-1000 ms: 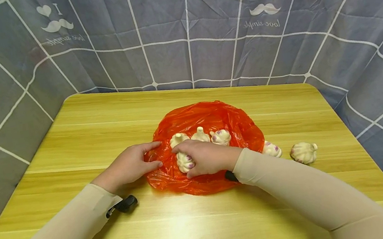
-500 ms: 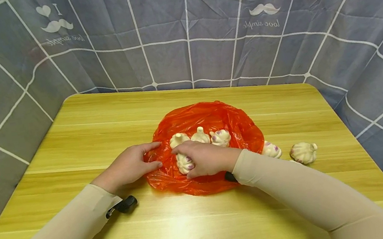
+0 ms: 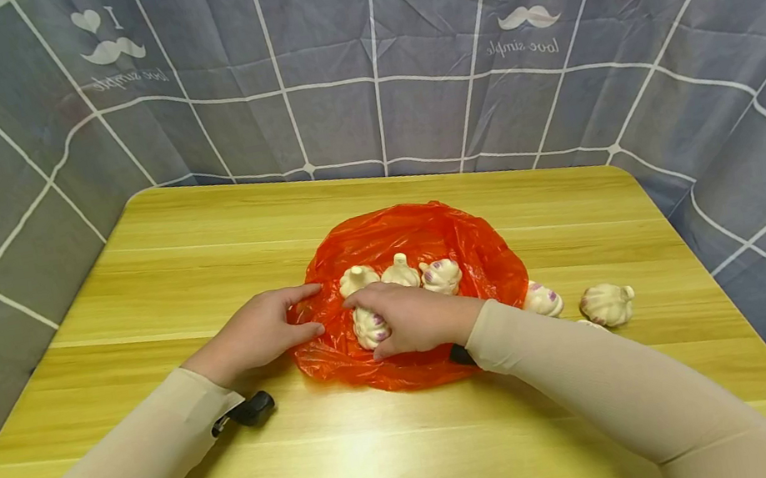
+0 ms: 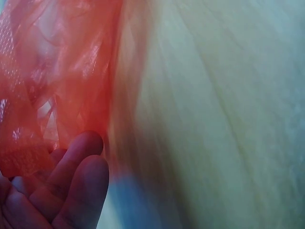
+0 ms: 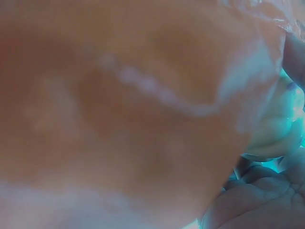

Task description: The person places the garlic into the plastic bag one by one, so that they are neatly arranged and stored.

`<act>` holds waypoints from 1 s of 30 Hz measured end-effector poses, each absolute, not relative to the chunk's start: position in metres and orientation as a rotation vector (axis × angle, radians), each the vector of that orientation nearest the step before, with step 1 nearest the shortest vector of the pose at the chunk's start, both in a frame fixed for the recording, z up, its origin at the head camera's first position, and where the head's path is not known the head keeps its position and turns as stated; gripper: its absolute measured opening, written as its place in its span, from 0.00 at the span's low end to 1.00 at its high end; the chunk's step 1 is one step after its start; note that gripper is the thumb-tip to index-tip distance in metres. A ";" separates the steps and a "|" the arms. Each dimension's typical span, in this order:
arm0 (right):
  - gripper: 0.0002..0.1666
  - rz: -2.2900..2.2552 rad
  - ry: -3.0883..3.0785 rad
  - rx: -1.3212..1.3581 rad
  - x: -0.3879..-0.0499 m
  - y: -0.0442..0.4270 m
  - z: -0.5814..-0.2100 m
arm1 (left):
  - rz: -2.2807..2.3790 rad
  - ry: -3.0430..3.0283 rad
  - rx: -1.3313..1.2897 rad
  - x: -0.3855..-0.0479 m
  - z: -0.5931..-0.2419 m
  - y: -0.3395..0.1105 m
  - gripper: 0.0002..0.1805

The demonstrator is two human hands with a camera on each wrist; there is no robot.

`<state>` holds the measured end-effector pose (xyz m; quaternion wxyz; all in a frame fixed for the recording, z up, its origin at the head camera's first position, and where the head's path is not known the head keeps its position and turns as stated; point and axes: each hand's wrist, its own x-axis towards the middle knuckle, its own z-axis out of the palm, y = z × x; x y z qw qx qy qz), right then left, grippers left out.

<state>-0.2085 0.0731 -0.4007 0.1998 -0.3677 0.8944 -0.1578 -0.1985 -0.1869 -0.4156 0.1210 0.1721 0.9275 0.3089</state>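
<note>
A big gray curtain with white lines hangs around a yellow wood table. On the table is a red plastic bag, spread wide, so the garlic in it shows. The right hand reaches into the bag from the right. Its thumb and first finger curl around a garlic bulb and hold it, one on each side. So the bulb sits right at the tips of that hand, on its left, and the right hand is the nearer one. The left hand is at the left edge of the bag. Its thumb and first finger are spread apart and touch the red plastic. I can't tell if its other fingers pinch the bag. The held bulb lies between the two hands, with a bit of plastic between it and the left fingertips. I can't tell which way its long side points, because the right hand hides part of it. Just behind it are three more bulbs in the bag. Outside, on the right, one bulb lies just beside the bag and another bulb lies farther off.
</note>
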 end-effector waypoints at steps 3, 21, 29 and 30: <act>0.47 -0.445 2.502 -1.025 -0.208 0.074 -0.401 | 0.897 2.708 0.500 -0.199 -0.416 -0.187 0.39; 0.51 -0.634 2.499 -0.978 -0.208 0.088 -0.382 | 0.899 2.701 0.494 -0.200 -0.416 -0.188 0.39; 0.45 -0.758 2.596 -1.057 -0.208 0.119 -0.350 | 0.904 2.706 0.495 -0.200 -0.415 -0.189 0.39; 0.45 -0.776 2.614 -1.055 -0.208 0.125 -0.345 | 0.901 2.704 0.494 -0.200 -0.415 -0.190 0.39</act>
